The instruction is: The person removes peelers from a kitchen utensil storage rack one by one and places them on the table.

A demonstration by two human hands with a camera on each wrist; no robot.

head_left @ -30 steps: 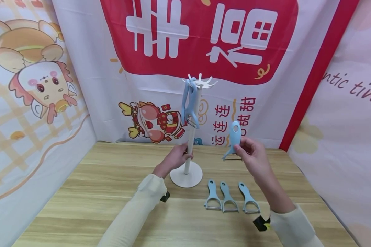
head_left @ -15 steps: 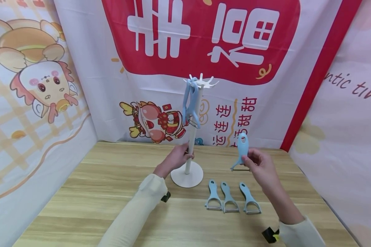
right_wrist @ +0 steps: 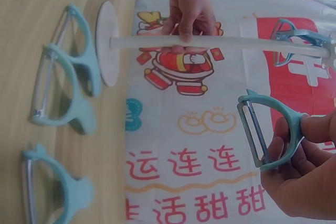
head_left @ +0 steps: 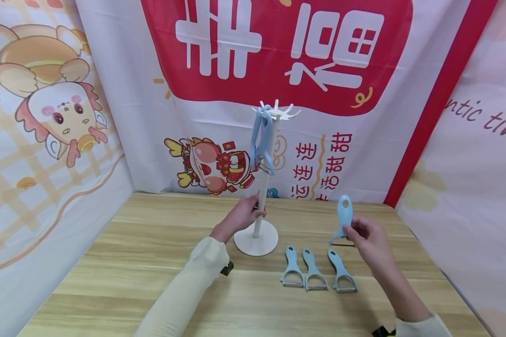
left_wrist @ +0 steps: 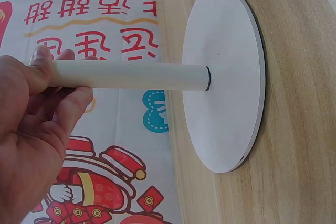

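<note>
Clearly, three peelers lie nearest on the table, right of centre, handles pointing far, the right-hand one set a little apart. Just beyond them, on the right, the right hand pinches a blue peeler between thumb and fingers, raised off the table with its handle up. Farther left, the left hand curls round the white stand, above its round base. Blue peelers hang from its left hooks. Behind stands a printed cloth.
</note>
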